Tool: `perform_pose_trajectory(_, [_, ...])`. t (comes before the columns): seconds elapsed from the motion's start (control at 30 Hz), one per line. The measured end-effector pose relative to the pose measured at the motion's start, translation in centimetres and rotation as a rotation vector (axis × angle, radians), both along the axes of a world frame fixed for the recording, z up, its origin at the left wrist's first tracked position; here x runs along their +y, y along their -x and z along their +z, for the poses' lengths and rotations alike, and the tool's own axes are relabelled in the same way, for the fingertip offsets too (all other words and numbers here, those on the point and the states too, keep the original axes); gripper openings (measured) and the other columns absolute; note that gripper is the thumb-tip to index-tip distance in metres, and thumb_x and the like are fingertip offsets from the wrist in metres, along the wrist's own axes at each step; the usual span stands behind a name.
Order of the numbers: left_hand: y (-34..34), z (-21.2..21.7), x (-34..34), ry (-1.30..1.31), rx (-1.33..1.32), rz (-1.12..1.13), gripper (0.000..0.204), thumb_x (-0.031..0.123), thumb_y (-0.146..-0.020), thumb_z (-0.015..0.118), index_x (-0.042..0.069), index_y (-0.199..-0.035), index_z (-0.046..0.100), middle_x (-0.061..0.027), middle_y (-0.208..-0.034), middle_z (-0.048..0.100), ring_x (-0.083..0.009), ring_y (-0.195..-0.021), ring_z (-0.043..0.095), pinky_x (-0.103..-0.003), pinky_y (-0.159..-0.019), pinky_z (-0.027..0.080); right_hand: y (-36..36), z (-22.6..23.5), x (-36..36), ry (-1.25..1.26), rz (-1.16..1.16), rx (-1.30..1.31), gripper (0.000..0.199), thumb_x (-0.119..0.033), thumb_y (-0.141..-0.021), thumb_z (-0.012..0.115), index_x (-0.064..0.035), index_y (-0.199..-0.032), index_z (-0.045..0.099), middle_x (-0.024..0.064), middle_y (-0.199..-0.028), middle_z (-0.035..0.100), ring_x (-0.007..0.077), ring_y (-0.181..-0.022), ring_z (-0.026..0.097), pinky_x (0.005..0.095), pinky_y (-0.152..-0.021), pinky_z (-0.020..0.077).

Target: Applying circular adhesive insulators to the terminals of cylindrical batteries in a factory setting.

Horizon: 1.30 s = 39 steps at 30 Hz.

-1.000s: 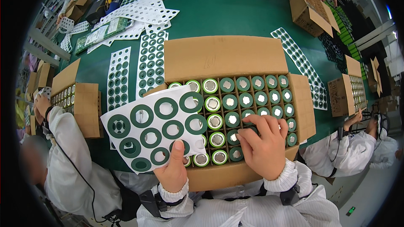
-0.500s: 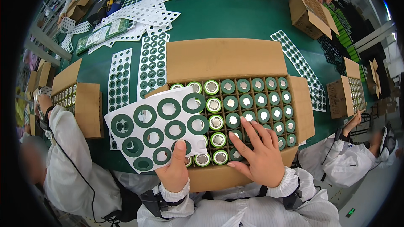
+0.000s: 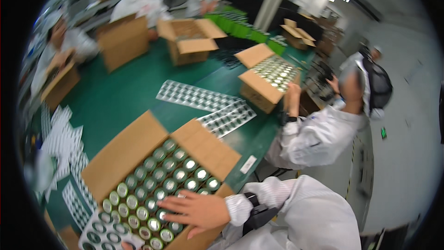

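A cardboard box (image 3: 127,155) stands tilted in view before me, filled with rows of upright cylindrical battery cells (image 3: 142,214). Many cells toward the far right carry dark green rings on their tops; those nearer the left show bare metal tops with light green edges. My right hand (image 3: 201,210) lies over the ringed cells, fingers stretched out and apart, gripping nothing. At the lower edge only a fingertip of my left hand (image 3: 126,246) shows, on a white sheet of green ring stickers (image 3: 108,232); the rest of that hand is out of view.
More ring sheets (image 3: 199,96) lie beyond the box on the green table (image 3: 122,95). White punched sheets (image 3: 62,143) are piled at left. Another open box of cells (image 3: 263,90) stands at right, by a co-worker (image 3: 314,134). Other people and boxes line the far side.
The view has swung right and up, blurring the picture; my box now appears lower left. My right hand still rests over the cells. My left hand and its sheet have mostly slipped out of view.
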<state>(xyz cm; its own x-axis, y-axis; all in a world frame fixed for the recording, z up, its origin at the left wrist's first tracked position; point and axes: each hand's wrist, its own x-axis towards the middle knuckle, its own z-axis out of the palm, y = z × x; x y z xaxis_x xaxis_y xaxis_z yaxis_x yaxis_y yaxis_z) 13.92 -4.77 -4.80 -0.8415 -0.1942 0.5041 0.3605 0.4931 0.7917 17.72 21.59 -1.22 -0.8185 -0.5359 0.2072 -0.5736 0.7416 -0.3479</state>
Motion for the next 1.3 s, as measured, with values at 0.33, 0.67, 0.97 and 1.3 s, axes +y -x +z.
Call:
perform_pose_trajectory(0.33, [0.8,-2.6,-0.4,-0.092,0.069,-0.015,0.019,0.011,-0.088,0.054,-0.002,-0.099,0.060,-0.0263,-0.096,0.059,-0.0368,-0.081,0.056,-0.044,-0.073,0.044,-0.4,0.2,-0.2,0.125,-0.076,0.263,0.064,-0.056,-0.079,0.054,-0.0050,-0.117,0.052,0.0195,-0.126,0.047,0.0342,-0.112,0.047,0.0457,-0.089,0.0390])
perform_pose_trajectory(0.67, [0.8,-1.7,0.0,-0.153,-0.019,-0.025,0.020,0.013,-0.088,0.055,-0.003,-0.099,0.060,-0.0263,-0.095,0.059,-0.0367,-0.081,0.056,-0.043,-0.073,0.044,0.1,0.0,-0.2,0.039,-0.020,0.220,0.068,-0.056,-0.081,0.050,-0.0046,-0.124,0.047,0.0204,-0.132,0.042,0.0357,-0.117,0.044,0.0503,-0.091,0.0389])
perform_pose_trajectory(0.97, [0.7,-1.0,0.6,-0.219,-0.078,-0.043,0.022,0.014,-0.087,0.056,-0.004,-0.098,0.060,-0.0262,-0.094,0.060,-0.0366,-0.080,0.056,-0.043,-0.073,0.045,-1.3,-0.4,-0.4,0.257,-0.061,0.479,0.032,-0.036,-0.081,0.063,-0.0062,-0.094,0.061,0.0095,-0.104,0.060,0.0254,-0.091,0.056,0.0378,-0.077,0.0441])
perform_pose_trajectory(1.3, [0.0,-2.5,-1.1,-0.156,-0.047,-0.023,0.028,0.020,-0.087,0.058,-0.006,-0.098,0.060,-0.0259,-0.093,0.060,-0.0365,-0.079,0.056,-0.042,-0.072,0.045,-2.4,-1.5,0.3,0.270,-0.224,0.476,0.020,-0.029,-0.079,0.065,-0.0116,-0.075,0.056,0.0023,-0.082,0.057,0.0179,-0.069,0.054,0.0299,-0.058,0.0391])
